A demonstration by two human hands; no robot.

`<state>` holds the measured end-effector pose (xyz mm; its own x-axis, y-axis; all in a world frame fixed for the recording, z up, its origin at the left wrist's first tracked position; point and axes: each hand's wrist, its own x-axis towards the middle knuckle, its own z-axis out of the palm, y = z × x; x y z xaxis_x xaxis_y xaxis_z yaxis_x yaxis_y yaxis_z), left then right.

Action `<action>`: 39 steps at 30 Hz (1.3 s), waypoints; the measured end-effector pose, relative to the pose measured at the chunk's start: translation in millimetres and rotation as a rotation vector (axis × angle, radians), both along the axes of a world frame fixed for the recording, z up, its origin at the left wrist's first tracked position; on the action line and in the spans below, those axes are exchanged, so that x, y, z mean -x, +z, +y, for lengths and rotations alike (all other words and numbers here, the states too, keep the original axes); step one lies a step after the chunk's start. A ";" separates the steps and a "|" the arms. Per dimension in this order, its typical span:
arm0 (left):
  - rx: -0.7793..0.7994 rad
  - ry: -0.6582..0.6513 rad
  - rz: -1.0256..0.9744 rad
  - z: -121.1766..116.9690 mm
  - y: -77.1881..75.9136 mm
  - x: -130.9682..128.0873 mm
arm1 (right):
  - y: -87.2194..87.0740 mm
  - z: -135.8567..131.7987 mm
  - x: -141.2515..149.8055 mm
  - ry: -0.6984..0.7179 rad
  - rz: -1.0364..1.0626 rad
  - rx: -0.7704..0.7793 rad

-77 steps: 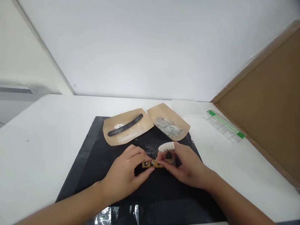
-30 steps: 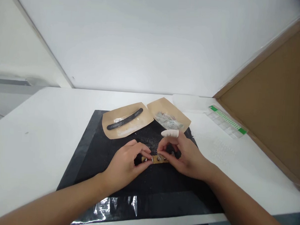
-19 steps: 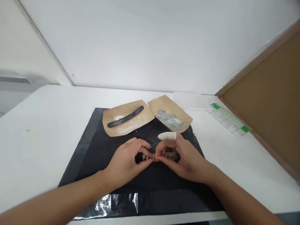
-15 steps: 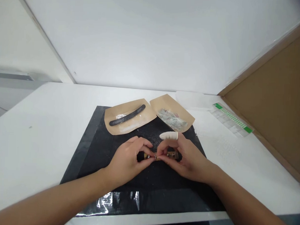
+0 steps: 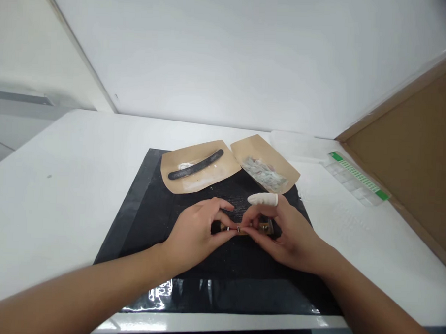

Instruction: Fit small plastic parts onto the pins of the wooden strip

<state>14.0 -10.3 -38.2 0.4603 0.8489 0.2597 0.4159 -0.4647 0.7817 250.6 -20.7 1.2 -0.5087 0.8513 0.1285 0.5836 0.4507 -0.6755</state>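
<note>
Both hands pinch a small tan strip with metal studs (image 5: 238,229) just above the black mat (image 5: 139,217). My left hand (image 5: 196,235) grips its left end between thumb and fingers. My right hand (image 5: 286,234) holds the right end, its forefinger stretched out and covered by a white finger cot (image 5: 262,199). The strip is mostly hidden by the fingers.
At the mat's far edge lie two brown paper trays: the left tray (image 5: 200,178) holds a curved black strip (image 5: 196,165), the right tray (image 5: 253,151) small pale pieces (image 5: 265,171). A clear tape with green labels (image 5: 357,179) lies right, beside a brown board (image 5: 411,160). A white wall stands behind.
The strip has turned from face-up to nearly edge-on between my fingers. The view has shifted, so the hands and trays sit slightly further right in the picture.
</note>
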 end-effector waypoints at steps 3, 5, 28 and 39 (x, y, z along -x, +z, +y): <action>0.009 0.000 -0.004 -1.1 0.4 0.3 | 1.0 -0.1 1.4 -0.016 -0.009 0.003; 0.013 0.000 -0.007 -1.5 0.6 0.4 | 1.6 0.0 2.3 -0.013 -0.024 0.007; 0.057 0.007 -0.014 -0.5 0.8 0.3 | 4.5 0.1 5.4 -0.043 -0.059 0.065; 0.069 0.014 -0.015 -0.6 1.8 0.6 | 0.0 -2.7 2.5 -0.006 -0.098 -0.031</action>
